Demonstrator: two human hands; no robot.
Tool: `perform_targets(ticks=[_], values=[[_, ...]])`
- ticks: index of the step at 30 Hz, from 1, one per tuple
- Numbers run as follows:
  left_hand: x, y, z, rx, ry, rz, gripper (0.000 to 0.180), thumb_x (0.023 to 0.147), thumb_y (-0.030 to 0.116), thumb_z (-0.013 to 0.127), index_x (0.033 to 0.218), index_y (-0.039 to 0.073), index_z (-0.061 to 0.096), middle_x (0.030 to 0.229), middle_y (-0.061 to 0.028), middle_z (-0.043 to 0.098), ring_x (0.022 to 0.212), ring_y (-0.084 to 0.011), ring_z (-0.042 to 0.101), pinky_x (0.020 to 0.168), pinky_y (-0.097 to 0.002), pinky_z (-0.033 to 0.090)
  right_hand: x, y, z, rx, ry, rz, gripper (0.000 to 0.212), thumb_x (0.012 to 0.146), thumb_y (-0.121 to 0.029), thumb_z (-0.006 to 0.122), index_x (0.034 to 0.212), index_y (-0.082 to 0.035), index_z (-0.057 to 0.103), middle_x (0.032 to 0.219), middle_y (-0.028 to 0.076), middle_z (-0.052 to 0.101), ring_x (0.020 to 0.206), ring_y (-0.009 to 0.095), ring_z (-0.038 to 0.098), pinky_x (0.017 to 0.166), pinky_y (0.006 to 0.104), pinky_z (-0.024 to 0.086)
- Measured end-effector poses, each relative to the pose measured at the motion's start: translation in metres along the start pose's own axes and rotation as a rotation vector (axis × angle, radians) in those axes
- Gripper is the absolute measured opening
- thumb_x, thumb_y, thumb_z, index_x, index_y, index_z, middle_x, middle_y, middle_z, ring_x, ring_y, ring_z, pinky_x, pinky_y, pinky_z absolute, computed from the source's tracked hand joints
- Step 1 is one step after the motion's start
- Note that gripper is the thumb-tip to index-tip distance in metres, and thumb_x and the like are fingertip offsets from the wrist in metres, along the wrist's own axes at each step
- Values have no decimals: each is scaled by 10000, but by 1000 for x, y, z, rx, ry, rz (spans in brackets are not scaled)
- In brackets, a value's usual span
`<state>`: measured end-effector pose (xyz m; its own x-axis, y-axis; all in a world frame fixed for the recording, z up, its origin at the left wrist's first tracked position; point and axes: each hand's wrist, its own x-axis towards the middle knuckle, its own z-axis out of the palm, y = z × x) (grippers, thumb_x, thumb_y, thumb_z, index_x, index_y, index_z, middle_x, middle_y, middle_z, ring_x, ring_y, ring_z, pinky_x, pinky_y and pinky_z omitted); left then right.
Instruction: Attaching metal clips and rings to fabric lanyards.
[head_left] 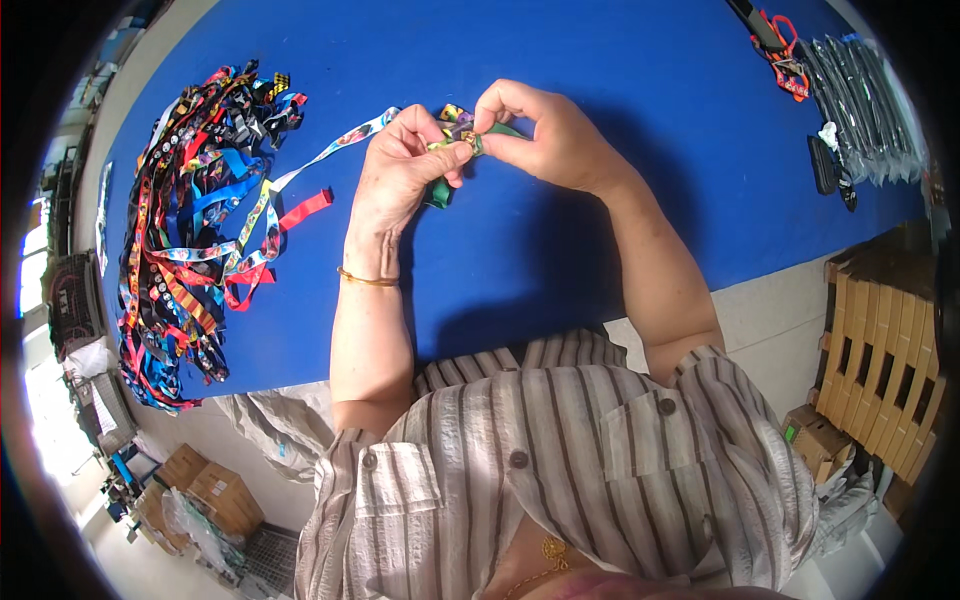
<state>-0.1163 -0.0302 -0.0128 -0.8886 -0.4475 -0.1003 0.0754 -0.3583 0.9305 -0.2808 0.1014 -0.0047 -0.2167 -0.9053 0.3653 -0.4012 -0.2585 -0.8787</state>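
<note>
Near the far middle of the blue table, my left hand (405, 165) pinches a green patterned lanyard strap (440, 192) between thumb and fingers. Close against it, my right hand (540, 135) pinches the same strap, where a small gold-coloured metal piece (468, 138) shows at the fingertips. Just what the metal piece is I cannot make out. A light printed strap (340, 148) runs from beside my left hand down to a big heap of colourful lanyards (180, 240) on the left. Part of the green strap is hidden behind my fingers.
The blue table (640, 60) spreads under my hands. At its far right lie a stack of plastic-wrapped dark items (855, 105), a red strap (788, 55) and a black object (824, 165). Cardboard boxes (215, 495) stand on the floor left, and stacked brown cartons (880, 360) on the right.
</note>
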Motion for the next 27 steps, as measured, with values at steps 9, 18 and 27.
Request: perform_targets(ticks=[9,18,27], values=[[-2,-3,23,236,188,262,253,848,-64,713,810,65,498,912,-82,687,851,-117,638,773,-257,527,-1,-1,7,27,12,98,114,851,34,626,882,-38,543,866,-7,577,805,81,556,728,245,477],[-7,-6,35,963,396,693,239,807,-57,712,815,20,486,932,-111,682,784,-189,659,704,-294,530,1,-9,19,153,124,159,105,870,2,636,910,-28,545,789,8,583,722,72,540,655,231,448],[-3,-4,34,1146,185,970,254,752,-136,680,826,14,489,981,-163,679,835,-303,682,700,-347,545,2,2,5,465,-25,561,316,1014,-252,525,1086,26,656,886,41,672,800,91,606,711,238,477]])
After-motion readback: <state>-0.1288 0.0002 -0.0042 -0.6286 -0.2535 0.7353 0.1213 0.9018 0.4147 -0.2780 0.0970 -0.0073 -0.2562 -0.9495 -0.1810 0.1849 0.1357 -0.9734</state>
